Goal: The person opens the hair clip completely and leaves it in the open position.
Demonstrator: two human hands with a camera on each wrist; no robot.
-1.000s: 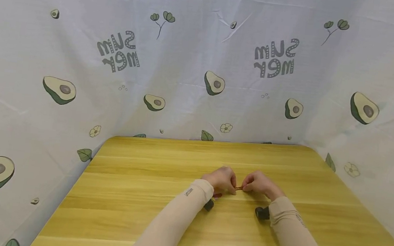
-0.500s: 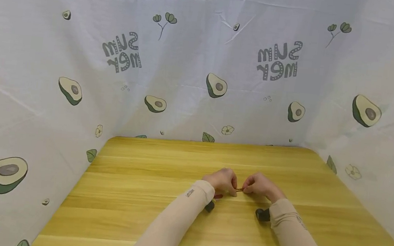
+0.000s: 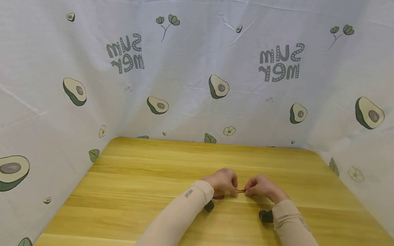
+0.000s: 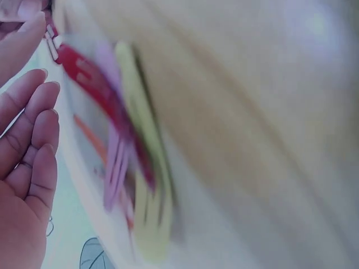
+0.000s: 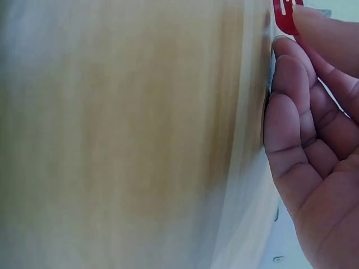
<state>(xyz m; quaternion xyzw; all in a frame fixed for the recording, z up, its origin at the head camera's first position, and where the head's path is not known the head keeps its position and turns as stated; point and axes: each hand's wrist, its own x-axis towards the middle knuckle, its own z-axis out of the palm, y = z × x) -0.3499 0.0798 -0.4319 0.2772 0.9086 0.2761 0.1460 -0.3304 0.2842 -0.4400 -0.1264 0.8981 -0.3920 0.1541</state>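
Observation:
Between my two hands, low over the wooden table [image 3: 159, 200], is a small flat red slotted piece [image 3: 240, 191]. In the right wrist view the slotted piece [image 5: 285, 21] has a rounded end with pale slots. My left hand [image 3: 222, 181] pinches its left end by thumb and fingertips, and my right hand [image 3: 264, 187] pinches its right end. Beneath my left hand lies a loose pile of flat strips with slits, blurred in the left wrist view: a red strip [image 4: 92, 84], a yellow strip [image 4: 137, 106], a purple strip [image 4: 115, 162] and an orange strip [image 4: 90, 134].
Dark wrist cameras, such as the right wrist camera [image 3: 266, 216], hang under both sleeves. A white curtain [image 3: 190, 49] with avocado and leaf prints stands around the table's back and sides.
My right hand has shifted slightly to the right, and a little more of the red slotted piece shows between the fingertips. The left hand stays nearly still. The head view has shifted slightly.

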